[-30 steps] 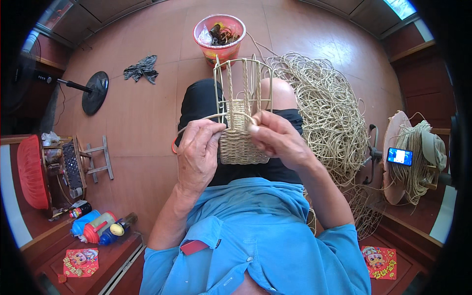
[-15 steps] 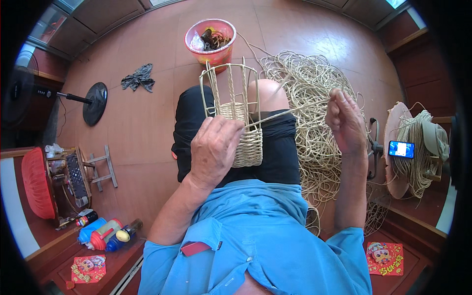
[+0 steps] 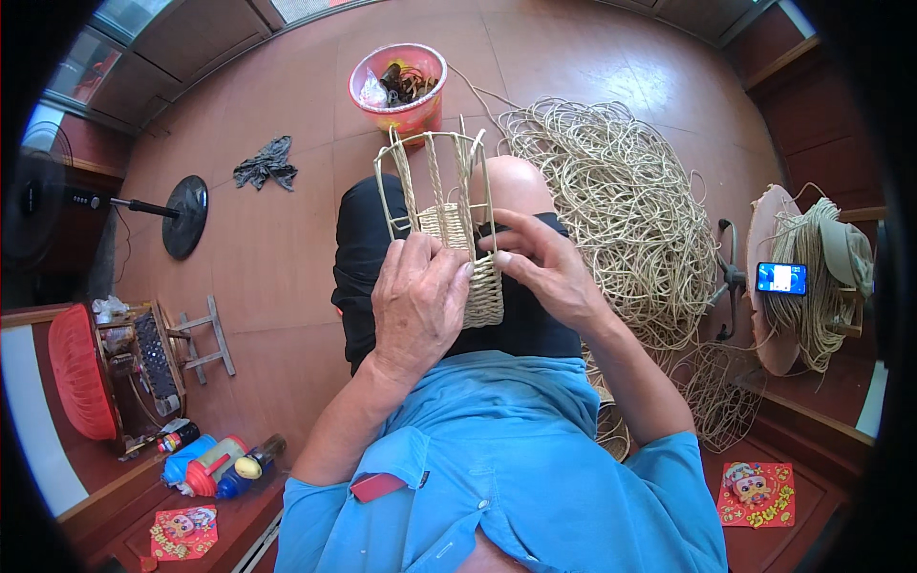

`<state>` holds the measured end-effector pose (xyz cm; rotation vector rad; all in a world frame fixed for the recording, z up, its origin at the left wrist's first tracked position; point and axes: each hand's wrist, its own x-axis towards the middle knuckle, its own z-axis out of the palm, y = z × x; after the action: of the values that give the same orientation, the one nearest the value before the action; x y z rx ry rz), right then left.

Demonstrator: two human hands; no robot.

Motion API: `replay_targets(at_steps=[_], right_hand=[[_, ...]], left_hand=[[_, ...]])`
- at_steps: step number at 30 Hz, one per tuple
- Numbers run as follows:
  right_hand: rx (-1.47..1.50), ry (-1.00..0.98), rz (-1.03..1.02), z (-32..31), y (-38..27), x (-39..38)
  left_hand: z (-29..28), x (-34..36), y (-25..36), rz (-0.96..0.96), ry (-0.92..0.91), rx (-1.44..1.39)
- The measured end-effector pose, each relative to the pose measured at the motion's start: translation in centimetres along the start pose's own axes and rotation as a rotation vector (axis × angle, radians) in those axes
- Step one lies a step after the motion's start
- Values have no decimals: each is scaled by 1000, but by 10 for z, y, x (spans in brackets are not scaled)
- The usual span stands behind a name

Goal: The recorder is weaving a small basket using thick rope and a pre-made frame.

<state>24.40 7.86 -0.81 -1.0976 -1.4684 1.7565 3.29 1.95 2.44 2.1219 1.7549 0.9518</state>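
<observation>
An open-topped basket frame (image 3: 430,172), with tan woven cord (image 3: 482,301) over its lower part, rests between my knees. My left hand (image 3: 420,301) grips the near side of the weave, fingers bent and thumb pressed on it. At the basket's right side my right hand (image 3: 549,272) has thumb and middle finger at an upright near the weave's top edge, its index finger raised. The cord between those fingertips is too small to make out.
A tangled rope pile (image 3: 611,210) lies right, near a stand with coiled cord (image 3: 802,315) and a phone (image 3: 780,278). Ahead are a pink bucket (image 3: 396,115) and dark crumpled plastic (image 3: 267,162). Left are a fan (image 3: 186,215), red lid (image 3: 76,372) and bottles (image 3: 220,463).
My right hand has come back left to the basket from above the rope pile, where it held a taut strand half a second ago. The basket sits slightly further left.
</observation>
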Motion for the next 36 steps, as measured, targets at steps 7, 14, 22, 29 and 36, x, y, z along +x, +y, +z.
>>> replay_targets(at_steps=[7, 14, 22, 29, 36], right_hand=[[154, -23, 6, 10, 4, 23], [316, 48, 80, 9, 3, 18], [447, 77, 71, 20, -8, 13], [194, 337, -36, 24, -2, -3], [834, 333, 23, -30, 12, -7]], left_hand=[[0, 2, 0, 11, 3, 10], [3, -1, -1, -6, 30, 7], [3, 1, 0, -4, 31, 7], [8, 6, 3, 37, 57, -43], [17, 14, 6, 106, 0, 3]])
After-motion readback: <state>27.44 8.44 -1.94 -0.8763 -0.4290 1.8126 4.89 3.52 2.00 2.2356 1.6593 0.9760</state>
